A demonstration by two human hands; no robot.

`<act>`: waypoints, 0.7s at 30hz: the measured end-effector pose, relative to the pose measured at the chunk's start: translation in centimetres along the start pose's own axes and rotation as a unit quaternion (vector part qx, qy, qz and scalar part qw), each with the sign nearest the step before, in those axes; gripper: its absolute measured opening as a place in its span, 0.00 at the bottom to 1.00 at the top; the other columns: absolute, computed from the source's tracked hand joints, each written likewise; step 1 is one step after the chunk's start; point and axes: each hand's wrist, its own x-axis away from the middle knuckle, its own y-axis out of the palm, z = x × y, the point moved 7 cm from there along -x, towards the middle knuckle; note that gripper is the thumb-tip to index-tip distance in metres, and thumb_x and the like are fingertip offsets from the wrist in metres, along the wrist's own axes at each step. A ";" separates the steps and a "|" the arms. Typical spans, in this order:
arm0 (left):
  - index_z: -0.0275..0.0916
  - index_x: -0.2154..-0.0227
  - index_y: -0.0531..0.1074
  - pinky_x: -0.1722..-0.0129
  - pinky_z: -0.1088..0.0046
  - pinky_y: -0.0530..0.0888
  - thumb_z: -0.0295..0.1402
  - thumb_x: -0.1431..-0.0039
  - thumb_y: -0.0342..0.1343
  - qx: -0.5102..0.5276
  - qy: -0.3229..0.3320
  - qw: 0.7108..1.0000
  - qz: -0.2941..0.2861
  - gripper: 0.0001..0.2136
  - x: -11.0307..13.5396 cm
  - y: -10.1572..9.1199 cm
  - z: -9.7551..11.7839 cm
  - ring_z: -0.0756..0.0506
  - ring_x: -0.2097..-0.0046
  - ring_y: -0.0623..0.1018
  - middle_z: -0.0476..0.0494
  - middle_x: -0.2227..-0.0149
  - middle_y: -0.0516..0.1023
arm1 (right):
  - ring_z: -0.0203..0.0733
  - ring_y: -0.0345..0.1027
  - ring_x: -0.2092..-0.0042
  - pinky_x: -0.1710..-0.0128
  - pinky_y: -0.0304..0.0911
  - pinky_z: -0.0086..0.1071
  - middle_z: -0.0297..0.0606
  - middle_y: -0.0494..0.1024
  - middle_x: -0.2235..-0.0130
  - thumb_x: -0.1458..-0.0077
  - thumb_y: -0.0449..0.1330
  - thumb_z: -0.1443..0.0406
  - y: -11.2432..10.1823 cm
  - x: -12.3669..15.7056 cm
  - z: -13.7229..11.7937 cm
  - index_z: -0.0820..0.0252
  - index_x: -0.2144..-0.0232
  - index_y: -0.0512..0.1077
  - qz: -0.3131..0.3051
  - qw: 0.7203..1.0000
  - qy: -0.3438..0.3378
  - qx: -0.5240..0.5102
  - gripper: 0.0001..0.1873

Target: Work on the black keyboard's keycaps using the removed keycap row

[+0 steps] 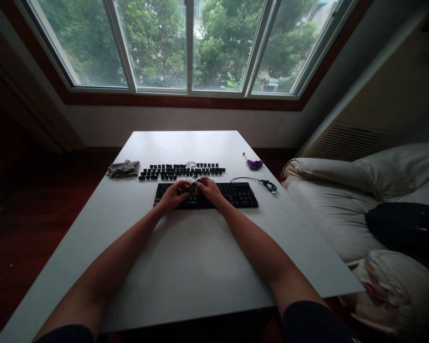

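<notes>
A black keyboard (241,194) lies across the middle of the white table. Both of my hands are over its left-centre part, fingertips close together. My left hand (175,194) is closed at the keys, thumb and fingers bent towards each other. My right hand (209,188) makes a pinch beside it. A thin, pale wire-like piece shows at the fingertips, but what either hand grips is too small and covered to name. Just beyond the keyboard, loose black keycaps (209,171) stand in rows. A thin wire loop (190,165) lies among them.
On the white table (186,267), a grey cloth (124,168) lies at the left edge. To the right are a purple cloth or brush-like item (254,165) and the keyboard's coiled cable (270,186). A pale sofa (318,200) with a dark bag (403,228) stands right of the table.
</notes>
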 end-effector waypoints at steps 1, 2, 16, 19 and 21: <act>0.43 0.52 0.73 0.53 0.66 0.74 0.32 0.42 0.59 -0.017 0.006 1.000 0.000 0.14 0.1 0.0 0.2 0.44 0.55 0.78 0.45 0.56 0.80 | 0.39 0.72 0.75 0.71 0.68 0.33 0.30 0.75 0.76 0.48 0.63 0.49 0.0 0.0 0.0 0.55 0.67 0.65 -0.002 1.000 0.001 -0.002 0.19; 0.42 0.53 0.74 0.53 0.66 0.74 0.32 0.41 0.58 -0.035 0.013 0.999 0.003 0.13 0.2 0.0 0.4 0.44 0.55 0.78 0.44 0.55 0.80 | 0.39 0.72 0.75 0.72 0.67 0.33 0.30 0.75 0.76 0.48 0.63 0.49 0.0 0.0 0.0 0.56 0.67 0.65 -0.003 1.000 0.000 -0.004 0.19; 0.44 0.47 0.73 0.46 0.59 0.71 0.32 0.36 0.54 -0.248 0.118 0.961 -0.006 0.16 1.0 1.8 2.3 0.41 0.50 0.75 0.43 0.52 0.80 | 0.39 0.71 0.75 0.71 0.65 0.31 0.31 0.74 0.78 0.47 0.63 0.53 -0.6 0.2 -0.1 0.56 0.68 0.67 0.023 0.999 -0.002 0.023 0.15; 0.42 0.48 0.73 0.45 0.58 0.70 0.32 0.36 0.54 -0.269 0.108 0.957 0.002 0.15 1.0 1.8 2.1 0.40 0.50 0.75 0.42 0.53 0.80 | 0.40 0.71 0.75 0.71 0.65 0.31 0.31 0.75 0.77 0.47 0.62 0.52 -0.6 0.1 0.0 0.56 0.68 0.67 0.024 0.999 -0.005 0.034 0.15; 0.42 0.48 0.74 0.46 0.58 0.70 0.32 0.36 0.53 -0.280 0.101 0.955 0.004 0.15 1.0 1.8 2.1 0.40 0.51 0.76 0.42 0.54 0.80 | 0.39 0.70 0.75 0.71 0.65 0.32 0.31 0.75 0.77 0.46 0.61 0.52 -0.6 0.1 0.0 0.56 0.69 0.67 0.021 0.999 -0.008 0.034 0.15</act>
